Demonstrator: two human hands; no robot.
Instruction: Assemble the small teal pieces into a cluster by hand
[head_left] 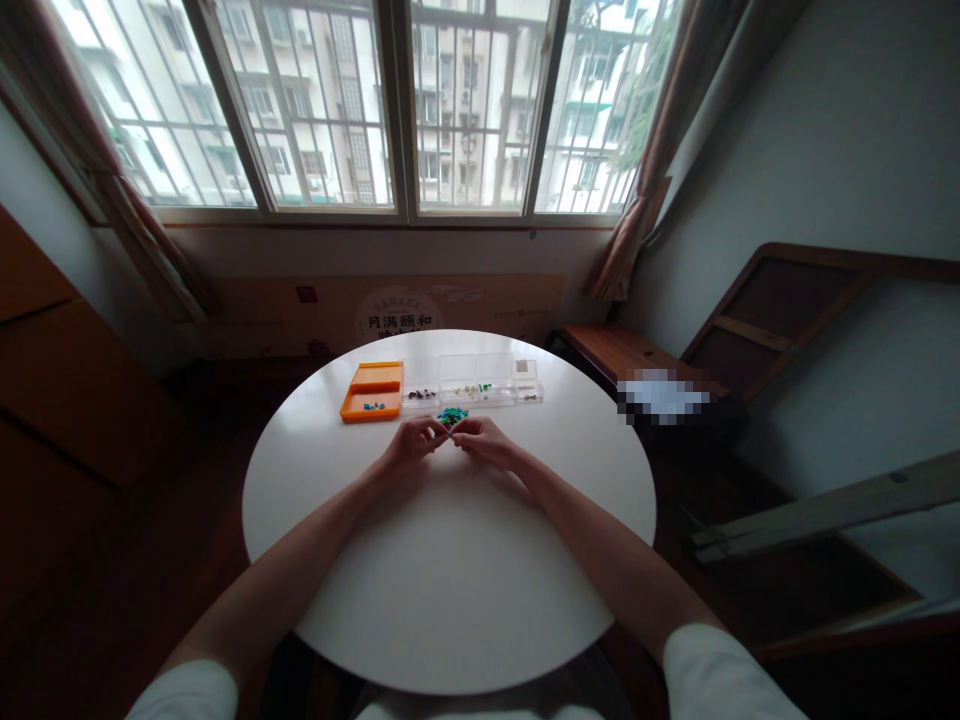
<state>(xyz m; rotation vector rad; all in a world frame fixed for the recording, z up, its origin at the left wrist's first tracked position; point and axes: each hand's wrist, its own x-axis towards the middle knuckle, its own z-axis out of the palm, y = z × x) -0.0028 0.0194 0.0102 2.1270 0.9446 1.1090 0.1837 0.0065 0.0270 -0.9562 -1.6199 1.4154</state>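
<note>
My left hand [416, 440] and my right hand [484, 441] meet over the middle of the white round table. Both are closed in a pinch, fingertips nearly touching around something too small to make out. Just beyond the fingertips lies a small heap of blue and green pieces [453, 414], partly hidden by my hands. An orange box [373, 368] stands open behind my left hand, with several blue pieces [374, 406] in its near half. To its right are clear plastic boxes [457, 368], their lids raised, holding dark, pale and green bits.
The white table [450, 580] stretches toward me beneath my forearms. A wooden bench [607, 350] with a blurred pale item [663, 394] stands to the right. Beyond the table, a printed cardboard panel [300, 300] leans under the barred window.
</note>
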